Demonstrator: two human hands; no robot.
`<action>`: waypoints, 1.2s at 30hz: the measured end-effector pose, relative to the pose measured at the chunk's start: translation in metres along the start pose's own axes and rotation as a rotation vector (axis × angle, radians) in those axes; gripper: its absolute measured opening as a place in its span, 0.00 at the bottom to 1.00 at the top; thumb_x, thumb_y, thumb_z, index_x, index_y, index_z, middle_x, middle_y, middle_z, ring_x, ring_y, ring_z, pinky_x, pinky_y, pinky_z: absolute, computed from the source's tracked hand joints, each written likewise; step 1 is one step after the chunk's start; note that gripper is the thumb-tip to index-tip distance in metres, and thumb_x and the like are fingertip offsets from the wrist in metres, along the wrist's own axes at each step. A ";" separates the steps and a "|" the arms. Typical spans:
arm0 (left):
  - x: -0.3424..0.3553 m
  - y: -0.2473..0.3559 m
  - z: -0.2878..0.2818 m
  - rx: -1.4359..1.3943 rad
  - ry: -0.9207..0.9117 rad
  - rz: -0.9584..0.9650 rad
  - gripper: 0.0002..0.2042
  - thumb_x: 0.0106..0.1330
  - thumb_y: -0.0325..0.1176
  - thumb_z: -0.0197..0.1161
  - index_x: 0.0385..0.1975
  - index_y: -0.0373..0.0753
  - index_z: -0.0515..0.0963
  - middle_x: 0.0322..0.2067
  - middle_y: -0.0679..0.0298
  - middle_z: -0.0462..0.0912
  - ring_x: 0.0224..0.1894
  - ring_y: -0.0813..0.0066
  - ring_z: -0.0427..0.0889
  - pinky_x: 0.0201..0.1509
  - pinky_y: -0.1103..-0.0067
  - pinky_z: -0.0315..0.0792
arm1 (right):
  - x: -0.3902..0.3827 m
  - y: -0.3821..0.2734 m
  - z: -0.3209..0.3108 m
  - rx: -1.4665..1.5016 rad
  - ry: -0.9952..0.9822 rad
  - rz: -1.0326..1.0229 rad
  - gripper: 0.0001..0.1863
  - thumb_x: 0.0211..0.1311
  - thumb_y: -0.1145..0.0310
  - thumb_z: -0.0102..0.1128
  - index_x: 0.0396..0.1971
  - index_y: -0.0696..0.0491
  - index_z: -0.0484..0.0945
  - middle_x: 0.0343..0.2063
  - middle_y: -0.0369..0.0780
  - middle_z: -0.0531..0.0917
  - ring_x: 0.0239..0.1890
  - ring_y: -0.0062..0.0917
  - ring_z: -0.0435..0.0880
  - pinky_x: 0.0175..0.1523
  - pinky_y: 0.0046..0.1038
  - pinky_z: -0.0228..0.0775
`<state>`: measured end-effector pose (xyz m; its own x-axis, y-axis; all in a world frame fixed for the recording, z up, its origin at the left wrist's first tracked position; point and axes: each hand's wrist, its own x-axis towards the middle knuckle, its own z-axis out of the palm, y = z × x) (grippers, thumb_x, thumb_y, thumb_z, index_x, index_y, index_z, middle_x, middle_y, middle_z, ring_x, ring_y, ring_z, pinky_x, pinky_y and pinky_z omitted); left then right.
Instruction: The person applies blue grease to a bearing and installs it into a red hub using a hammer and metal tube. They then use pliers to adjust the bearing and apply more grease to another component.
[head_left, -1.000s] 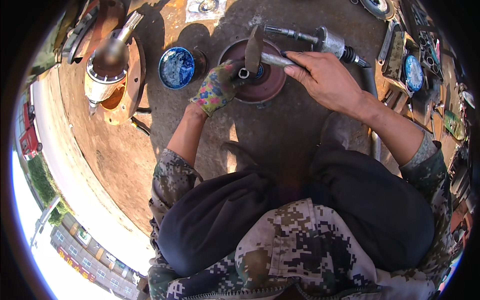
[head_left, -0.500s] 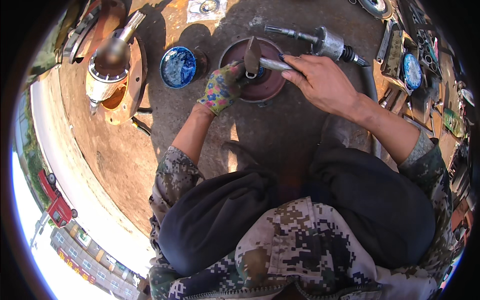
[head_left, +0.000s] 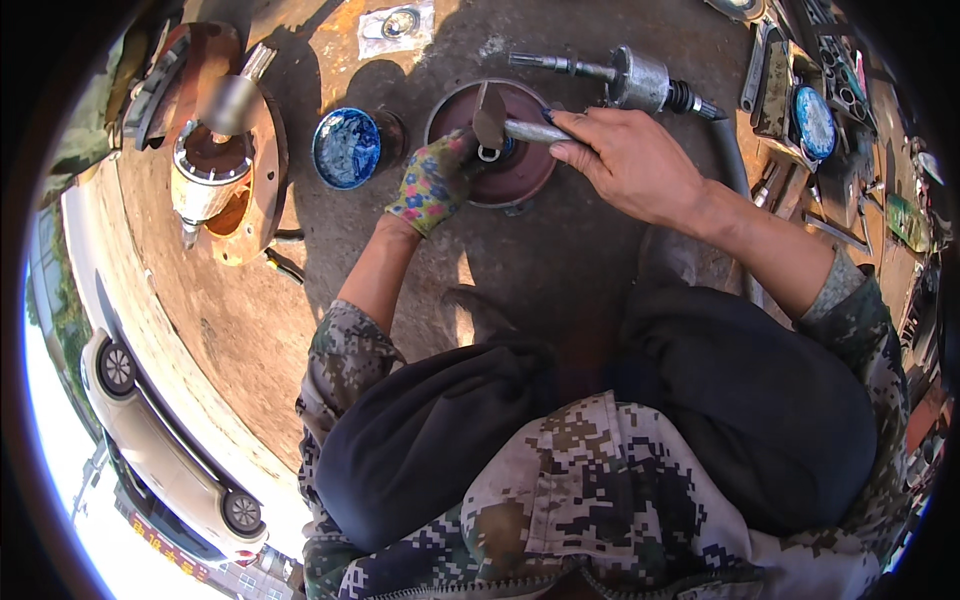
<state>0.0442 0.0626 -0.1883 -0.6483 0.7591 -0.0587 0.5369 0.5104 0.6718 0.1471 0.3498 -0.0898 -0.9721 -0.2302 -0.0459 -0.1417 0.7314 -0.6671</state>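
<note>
My right hand (head_left: 635, 165), bare, grips the metal handle of a hammer (head_left: 490, 115). The hammer's head is over a reddish-brown round metal part (head_left: 535, 185) on the ground. My left hand (head_left: 432, 185), in a flowered glove, is closed at the left side of that part, just below the hammer head. A small metal piece with a ring-shaped end (head_left: 488, 154) shows by its fingers; whether they hold it is hidden. Some blue shows at the round part's centre. To the left stands an open tin of blue grease (head_left: 347, 148).
A splined shaft assembly (head_left: 640, 80) lies beyond my right hand. At the left rests a rusty flanged housing (head_left: 265, 180). A clear packet with a ring (head_left: 396, 27) lies at the far side. Wrenches, a tool box (head_left: 785, 110) and a blue-smeared lid (head_left: 815, 122) crowd the right.
The view has shifted slightly. Both hands and the hammer keep nearly the same place over the round part. On the road at left, a light-coloured car is in view where a red vehicle was.
</note>
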 end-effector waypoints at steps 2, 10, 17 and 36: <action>-0.002 0.001 0.000 -0.013 -0.006 -0.007 0.13 0.71 0.28 0.67 0.54 0.40 0.85 0.50 0.48 0.89 0.53 0.41 0.88 0.53 0.59 0.83 | -0.001 0.000 0.003 -0.001 -0.003 -0.002 0.26 0.82 0.56 0.60 0.64 0.62 0.81 0.37 0.51 0.84 0.40 0.50 0.85 0.47 0.46 0.78; -0.003 0.002 0.007 -0.013 0.057 0.015 0.15 0.67 0.27 0.68 0.53 0.41 0.86 0.46 0.52 0.90 0.48 0.43 0.89 0.50 0.59 0.83 | 0.001 -0.010 0.000 -0.033 -0.010 0.026 0.23 0.80 0.56 0.63 0.62 0.57 0.84 0.36 0.49 0.86 0.40 0.50 0.87 0.47 0.48 0.82; -0.005 0.005 0.016 -0.016 0.140 -0.004 0.17 0.59 0.31 0.74 0.49 0.41 0.89 0.41 0.53 0.91 0.43 0.47 0.90 0.46 0.60 0.84 | 0.001 -0.008 0.003 -0.061 -0.005 -0.015 0.23 0.79 0.57 0.65 0.64 0.56 0.83 0.35 0.47 0.84 0.36 0.49 0.86 0.43 0.47 0.80; -0.005 0.000 0.016 0.003 0.179 0.068 0.17 0.62 0.35 0.73 0.51 0.48 0.89 0.40 0.55 0.91 0.43 0.51 0.91 0.48 0.60 0.84 | -0.012 -0.023 -0.002 -0.188 -0.122 -0.088 0.23 0.75 0.60 0.69 0.65 0.53 0.83 0.32 0.44 0.78 0.29 0.43 0.85 0.37 0.47 0.79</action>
<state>0.0558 0.0657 -0.1995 -0.6959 0.7082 0.1192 0.5843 0.4618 0.6674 0.1614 0.3365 -0.0726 -0.9262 -0.3658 -0.0909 -0.2681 0.8090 -0.5232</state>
